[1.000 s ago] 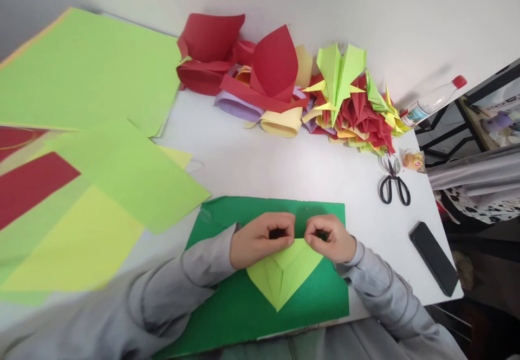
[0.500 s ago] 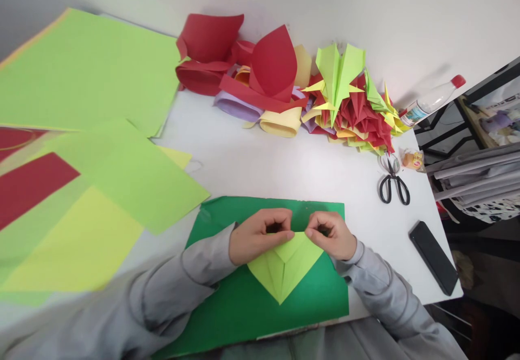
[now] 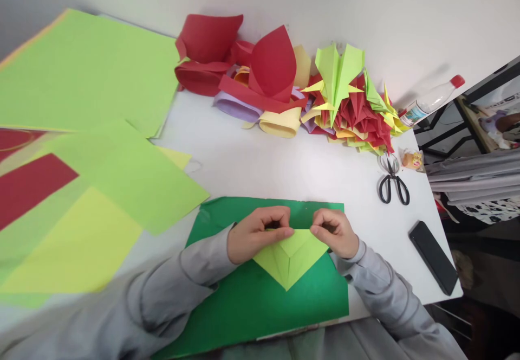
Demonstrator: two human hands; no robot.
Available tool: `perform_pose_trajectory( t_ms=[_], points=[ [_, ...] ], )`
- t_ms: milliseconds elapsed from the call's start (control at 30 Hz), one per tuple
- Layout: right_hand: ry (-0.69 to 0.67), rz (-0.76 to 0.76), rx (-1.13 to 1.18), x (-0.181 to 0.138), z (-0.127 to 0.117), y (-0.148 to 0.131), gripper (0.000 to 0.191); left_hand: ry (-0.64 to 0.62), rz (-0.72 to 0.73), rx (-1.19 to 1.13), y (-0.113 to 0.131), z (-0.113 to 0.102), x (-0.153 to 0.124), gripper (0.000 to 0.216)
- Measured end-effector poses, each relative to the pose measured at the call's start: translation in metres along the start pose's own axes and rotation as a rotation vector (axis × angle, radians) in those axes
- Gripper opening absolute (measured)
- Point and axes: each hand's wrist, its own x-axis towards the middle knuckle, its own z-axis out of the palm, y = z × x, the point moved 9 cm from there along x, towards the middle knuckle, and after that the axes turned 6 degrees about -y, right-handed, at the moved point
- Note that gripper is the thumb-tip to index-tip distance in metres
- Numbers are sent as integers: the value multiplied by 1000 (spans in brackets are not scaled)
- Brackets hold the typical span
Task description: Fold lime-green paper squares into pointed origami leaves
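A yellow-green sheet of folded paper (image 3: 289, 259) is held over a dark green board (image 3: 244, 316), its point toward me and a straight folded edge at the top. At the left part of that top edge, my left hand (image 3: 260, 232) pinches the paper between thumb and fingers. My right hand (image 3: 335, 232) pinches the same edge farther right, a short gap away. Crease lines run down the middle of the paper to its lower point. The fingertips behind the edge are partly hidden.
Loose coloured sheets (image 3: 162, 186) overlap on the left. Rolled red paper (image 3: 272, 67) and a heap of folded paper pieces (image 3: 357, 116) line the back, near a bottle (image 3: 433, 100). Scissors (image 3: 393, 181), a wrapped snack (image 3: 412, 159) and a black phone (image 3: 434, 257) lie right.
My right hand has shifted slightly right along the top edge, widening the gap between the hands. The paper's lower point has moved up and a little right.
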Motion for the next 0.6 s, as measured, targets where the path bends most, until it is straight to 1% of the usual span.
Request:
perform_pose_trajectory(
  t_ms=[100, 167, 367, 467, 600],
  points=[
    [-49, -1, 20, 1, 3, 0, 35, 6, 9, 10, 1, 0, 0, 32],
    [-38, 23, 34, 0, 2, 3, 36, 30, -9, -18, -1, -1, 1, 36],
    [119, 83, 130, -3, -16, 16, 39, 146, -73, -210, -12, -10, 1, 43],
    [153, 109, 143, -4, -20, 22, 39, 165, -46, -217, -12, -12, 1, 42],
    [189, 78, 203, -3, -23, 21, 37, 170, -24, -228, -13, -13, 1, 41]
  ],
)
